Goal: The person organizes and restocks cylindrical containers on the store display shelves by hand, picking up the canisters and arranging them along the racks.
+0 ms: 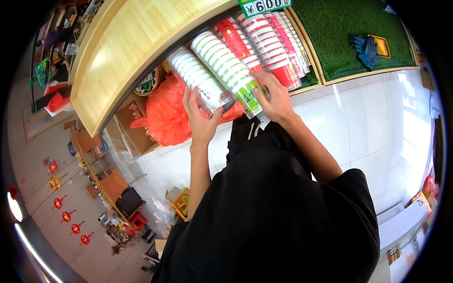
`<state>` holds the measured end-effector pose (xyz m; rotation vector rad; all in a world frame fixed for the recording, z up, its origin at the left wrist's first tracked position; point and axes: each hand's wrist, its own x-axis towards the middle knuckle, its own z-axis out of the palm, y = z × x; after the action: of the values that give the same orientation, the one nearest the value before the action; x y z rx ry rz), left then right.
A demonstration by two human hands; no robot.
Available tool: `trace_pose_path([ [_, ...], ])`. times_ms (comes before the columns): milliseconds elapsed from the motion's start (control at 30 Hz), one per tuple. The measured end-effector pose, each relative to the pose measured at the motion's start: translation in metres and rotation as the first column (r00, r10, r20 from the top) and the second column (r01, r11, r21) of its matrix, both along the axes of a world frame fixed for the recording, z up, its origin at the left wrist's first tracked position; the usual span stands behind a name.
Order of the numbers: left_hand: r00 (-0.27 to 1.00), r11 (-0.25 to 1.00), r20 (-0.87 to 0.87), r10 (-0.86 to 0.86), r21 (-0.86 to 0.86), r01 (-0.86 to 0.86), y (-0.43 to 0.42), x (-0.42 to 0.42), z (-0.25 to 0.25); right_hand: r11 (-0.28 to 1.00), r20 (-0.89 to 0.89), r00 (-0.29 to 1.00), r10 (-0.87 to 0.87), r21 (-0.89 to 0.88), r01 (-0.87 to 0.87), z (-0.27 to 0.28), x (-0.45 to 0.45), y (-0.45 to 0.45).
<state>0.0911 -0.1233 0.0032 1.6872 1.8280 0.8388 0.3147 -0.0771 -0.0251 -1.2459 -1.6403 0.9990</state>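
Several sleeved stacks of paper cups lie side by side on a wooden shelf. My left hand point(202, 123) is against the outer side of a white cup stack point(207, 85), fingers along its side and thumb near its end. Beside it lies a white-and-green cup stack point(226, 63) with a bright green end cup. My right hand point(276, 101) rests on that green end from the other side, fingers and thumb bent over it. Red-and-white cup stacks point(269, 45) lie farther right. An orange-red plastic bag point(167, 113) sits left of my left hand.
A wooden board point(137, 35) rises at the left, and a green price sign point(265, 5) hangs above. Blue gloves point(365, 51) and a yellow tray point(380, 46) lie on green turf at the right. A cardboard box point(134, 125) stands by the bag, above pale floor tiles point(358, 118).
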Motion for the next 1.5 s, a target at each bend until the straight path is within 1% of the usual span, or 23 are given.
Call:
trace_pose_path([
  [167,1.0,1.0,0.031,0.001,-0.027,0.0,-0.002,-0.002,-0.005,1.0,0.019,1.0,-0.003,0.012,0.003,-0.002,-0.003,-0.002],
  [233,0.999,1.0,-0.032,-0.016,0.001,0.016,-0.004,-0.005,-0.013,1.0,0.026,1.0,0.003,-0.014,-0.002,-0.001,-0.005,-0.005],
  [267,0.999,1.0,-0.032,-0.016,-0.001,0.016,-0.006,-0.006,-0.016,0.999,0.033,0.999,0.007,-0.039,-0.006,0.0,-0.006,-0.006],
  [333,0.999,1.0,0.029,-0.017,0.007,0.017,-0.008,-0.007,-0.019,0.999,0.049,0.999,0.014,-0.042,-0.012,0.0,-0.008,-0.008],
  [567,0.994,1.0,0.113,-0.015,0.029,0.012,-0.012,-0.013,-0.031,0.998,0.109,0.993,0.043,-0.045,-0.038,-0.005,-0.014,-0.013],
  [633,0.979,0.999,0.206,-0.006,0.04,-0.002,-0.012,-0.014,-0.036,0.998,0.123,0.991,0.051,-0.053,-0.044,-0.007,-0.015,-0.013],
  [767,0.969,0.999,0.247,0.01,0.039,-0.02,-0.014,-0.015,-0.042,0.996,0.183,0.98,0.072,-0.061,-0.062,0.003,-0.016,-0.015],
  [900,0.961,0.999,0.277,0.017,0.026,-0.025,-0.013,-0.016,-0.043,0.994,0.159,0.984,0.084,-0.085,-0.071,0.005,-0.016,-0.012],
  [967,0.961,0.999,0.277,0.016,0.023,-0.023,-0.012,-0.014,-0.036,0.974,-0.002,0.998,0.069,-0.216,-0.067,0.006,-0.016,-0.008],
  [1000,0.955,1.0,0.296,0.03,-0.007,-0.029,-0.013,-0.012,-0.033,0.974,-0.004,0.998,0.068,-0.214,-0.067,0.006,-0.016,-0.006],
  [1033,0.948,0.999,0.314,0.045,-0.038,-0.035,-0.013,-0.01,-0.029,0.935,-0.19,0.98,0.063,-0.332,-0.124,0.006,-0.016,-0.005],
  [1067,0.949,0.999,0.313,0.044,-0.036,-0.034,-0.013,-0.012,-0.029,0.88,-0.366,0.93,0.033,-0.431,-0.201,0.007,-0.016,-0.003],
  [1100,0.953,0.999,0.301,0.038,-0.045,-0.026,-0.013,-0.013,-0.029,0.881,-0.367,0.929,0.034,-0.429,-0.201,0.011,-0.016,-0.002],
  [1167,0.957,0.999,0.288,0.03,-0.049,-0.016,-0.011,-0.014,-0.025,0.754,-0.622,0.773,-0.124,-0.566,-0.334,0.024,-0.018,0.001],
  [1233,0.982,0.999,0.187,0.0,-0.046,0.009,-0.011,-0.014,-0.017,0.736,-0.639,0.76,-0.117,-0.57,-0.366,0.023,-0.019,0.002],
  [1267,0.982,0.999,0.189,-0.006,-0.044,0.015,-0.011,-0.014,-0.009,0.704,-0.665,0.725,-0.18,-0.602,-0.377,0.026,-0.02,0.002],
  [1300,0.994,0.995,-0.091,-0.062,-0.08,0.055,-0.013,-0.016,0.001,0.671,-0.683,0.687,-0.246,-0.632,-0.388,0.028,-0.02,0.003],
  [1333,0.924,0.989,-0.362,-0.122,-0.127,0.08,-0.012,-0.016,0.011,0.672,-0.68,0.689,-0.25,-0.635,-0.382,0.025,-0.019,0.004],
  [1367,0.925,0.988,-0.359,-0.123,-0.132,0.081,-0.008,-0.014,0.023,0.632,-0.756,0.594,-0.277,-0.609,-0.48,0.02,-0.019,0.005],
  [1400,0.966,0.985,-0.201,-0.159,-0.099,0.142,-0.004,-0.013,0.037,0.592,-0.817,0.488,-0.307,-0.566,-0.574,0.018,-0.019,0.005],
  [1433,0.979,0.979,-0.041,-0.198,-0.053,0.196,0.002,-0.011,0.049,0.592,-0.817,0.49,-0.305,-0.565,-0.574,0.021,-0.019,0.005],
  [1467,0.959,0.969,0.148,-0.244,-0.008,0.247,0.006,-0.01,0.056,0.571,-0.836,0.445,-0.32,-0.545,-0.614,0.028,-0.019,0.006],
  [1500,0.959,0.969,0.147,-0.242,-0.005,0.245,0.01,-0.005,0.064,0.55,-0.853,0.399,-0.336,-0.522,-0.652,0.036,-0.019,0.007],
])
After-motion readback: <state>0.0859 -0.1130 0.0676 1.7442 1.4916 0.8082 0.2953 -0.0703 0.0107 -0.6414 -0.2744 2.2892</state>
